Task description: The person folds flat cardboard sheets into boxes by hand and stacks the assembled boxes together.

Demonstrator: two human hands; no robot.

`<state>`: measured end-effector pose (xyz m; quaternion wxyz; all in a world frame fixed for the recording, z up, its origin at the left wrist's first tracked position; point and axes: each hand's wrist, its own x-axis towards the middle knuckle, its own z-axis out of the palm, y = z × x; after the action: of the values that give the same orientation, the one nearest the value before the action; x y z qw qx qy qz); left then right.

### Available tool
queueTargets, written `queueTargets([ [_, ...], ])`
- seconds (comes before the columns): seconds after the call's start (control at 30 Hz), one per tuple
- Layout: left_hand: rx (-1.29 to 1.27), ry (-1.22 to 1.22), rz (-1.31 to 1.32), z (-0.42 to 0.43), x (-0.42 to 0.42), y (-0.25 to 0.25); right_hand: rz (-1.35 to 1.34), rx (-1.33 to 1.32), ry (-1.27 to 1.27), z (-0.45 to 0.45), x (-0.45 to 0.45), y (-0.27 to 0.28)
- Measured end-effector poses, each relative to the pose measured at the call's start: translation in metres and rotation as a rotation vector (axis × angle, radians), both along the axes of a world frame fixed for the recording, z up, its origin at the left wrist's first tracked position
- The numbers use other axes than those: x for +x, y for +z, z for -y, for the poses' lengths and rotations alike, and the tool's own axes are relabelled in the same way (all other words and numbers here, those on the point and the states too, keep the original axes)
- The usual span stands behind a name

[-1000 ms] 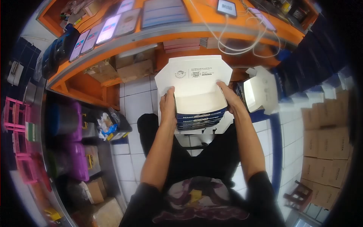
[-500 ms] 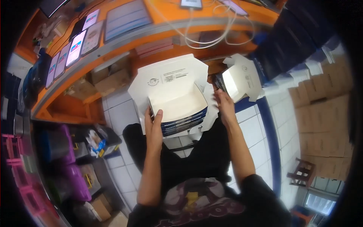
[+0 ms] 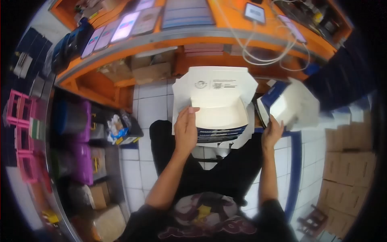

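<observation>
A nested stack of open paper food boxes (image 3: 219, 117), white inside and dark blue outside, sits over my lap with its printed lid flap raised. My left hand (image 3: 186, 131) grips the left side of this stack, its thumb over the rim. To the right, my right hand (image 3: 273, 134) holds the near edge of another open paper box (image 3: 287, 104), which is tilted and partly blurred. Its fingertips are partly hidden against that box.
An orange table (image 3: 225, 34) ahead carries several phones, a tablet (image 3: 187, 14) and white cables (image 3: 258, 62). Purple bins (image 3: 82, 161) and pink racks (image 3: 26, 137) stand left. Brown cartons (image 3: 348, 171) are stacked right, near a small wooden stool (image 3: 312, 221).
My right hand has taken hold of the separate box at the right, which has shifted and tilted. My left hand stays on the stack. The whole view has turned.
</observation>
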<state>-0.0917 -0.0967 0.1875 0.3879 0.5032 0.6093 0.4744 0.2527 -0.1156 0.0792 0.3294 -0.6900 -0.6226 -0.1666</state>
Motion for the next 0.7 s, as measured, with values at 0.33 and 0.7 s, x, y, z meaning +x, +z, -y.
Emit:
queueTargets([
  [0.33, -0.203, -0.073, -0.140, -0.012, -0.011, 0.025, 0.416, -0.234, 0.601, 0.002, -0.109, 0.198],
  [0.7, -0.273, -0.207, -0.472, -0.040, -0.018, 0.040, 0.449, -0.227, 0.738, 0.001, -0.125, 0.190],
])
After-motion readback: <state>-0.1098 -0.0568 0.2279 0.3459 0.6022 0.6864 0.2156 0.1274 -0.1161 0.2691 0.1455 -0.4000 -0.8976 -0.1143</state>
